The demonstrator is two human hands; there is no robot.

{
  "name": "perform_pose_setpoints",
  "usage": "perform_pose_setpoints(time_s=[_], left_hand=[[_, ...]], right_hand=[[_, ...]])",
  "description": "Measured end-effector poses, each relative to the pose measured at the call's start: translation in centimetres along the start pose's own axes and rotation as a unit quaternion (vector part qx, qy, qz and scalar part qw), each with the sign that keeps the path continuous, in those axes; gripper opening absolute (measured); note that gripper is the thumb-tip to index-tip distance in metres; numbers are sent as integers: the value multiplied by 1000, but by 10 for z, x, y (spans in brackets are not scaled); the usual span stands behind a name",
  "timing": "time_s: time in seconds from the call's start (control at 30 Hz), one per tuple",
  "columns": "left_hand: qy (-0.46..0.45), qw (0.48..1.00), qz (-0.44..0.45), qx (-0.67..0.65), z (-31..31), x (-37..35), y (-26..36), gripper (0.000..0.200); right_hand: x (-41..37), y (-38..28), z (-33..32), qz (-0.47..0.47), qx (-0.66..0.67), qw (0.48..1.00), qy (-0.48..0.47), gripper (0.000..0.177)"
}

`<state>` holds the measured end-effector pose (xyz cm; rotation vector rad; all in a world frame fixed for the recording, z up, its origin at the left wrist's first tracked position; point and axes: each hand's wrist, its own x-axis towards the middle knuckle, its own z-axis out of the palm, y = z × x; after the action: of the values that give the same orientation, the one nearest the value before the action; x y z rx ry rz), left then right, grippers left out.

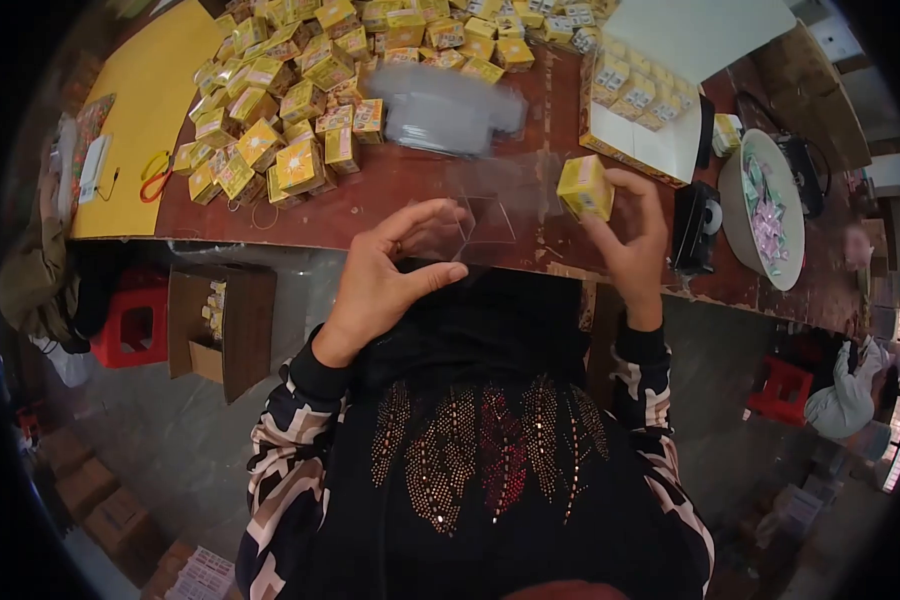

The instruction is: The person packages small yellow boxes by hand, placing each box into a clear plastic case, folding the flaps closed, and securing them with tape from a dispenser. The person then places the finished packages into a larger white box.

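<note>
Yellow box point(584, 187): pinched between right hand point(638, 245) thumb and fingers, above the table point(530, 250).
My left hand point(385, 270) has thumb and fingers spread beside a clear plastic case point(490, 222); contact is unclear. Apply light edge pressure; avoid creasing the film.

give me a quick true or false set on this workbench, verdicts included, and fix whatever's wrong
1. The right hand holds a small yellow box. True.
2. The left hand's thumb and fingertips are pressed together. False: the left hand has them spread, next to a clear plastic case.
3. The oval bowl has pink and green packets in it. True.
4. The loose boxes left of the tray are in neat rows. False: the loose boxes lie in a jumbled heap.
5. The open tray has small boxes in it. True.
</note>
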<state>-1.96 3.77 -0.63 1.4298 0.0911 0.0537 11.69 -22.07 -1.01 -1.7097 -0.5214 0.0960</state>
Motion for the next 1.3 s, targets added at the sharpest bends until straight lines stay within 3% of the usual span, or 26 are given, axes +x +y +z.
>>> perform_pose_setpoints(time_s=[0.03,0.17,0.27,0.37,0.47,0.6,0.7,0.77,0.8,0.83,0.87,0.97,1.1,1.3], left_hand=[[-14,1000,0,11,2,1,-2,61],[-54,998,-17,-20,15,7,-5,60],[-62,997,-3,-37,15,7,-7,59],[-56,998,-12,-18,14,3,-9,60],[-61,996,-19,-69,19,3,-10,60],[-54,995,-14,-78,21,2,-9,61],[-59,995,-8,-79,26,2,-7,65],[-31,989,26,-142,30,3,-3,69],[-30,989,26,-142,32,2,0,69],[-29,988,33,-147,34,1,2,70],[-28,987,41,-153,35,2,3,71],[-50,993,25,-108,38,1,-1,67],[-73,987,12,-143,38,1,-12,59],[-89,994,46,-53,37,3,-12,43]], right_hand=[[-1,-7,4,-70,69,995,0,44],[-2,-38,19,-142,78,986,-26,46],[4,-47,21,-189,-111,973,-77,42],[5,-60,22,-222,-208,946,-115,39],[6,-61,23,-226,-229,930,-179,40],[6,-57,25,-205,-211,937,-186,36],[3,-49,31,-230,-205,935,-175,42],[-3,-47,37,-168,-118,974,-99,50],[-7,-44,40,-168,-117,974,-99,50],[-12,-39,43,-91,-6,989,-119,52],[-16,-35,46,-13,105,985,-136,53],[-27,-23,53,37,197,972,-120,49],[-31,-19,54,27,214,970,-109,46],[-27,-18,58,-57,134,982,-120,37]])
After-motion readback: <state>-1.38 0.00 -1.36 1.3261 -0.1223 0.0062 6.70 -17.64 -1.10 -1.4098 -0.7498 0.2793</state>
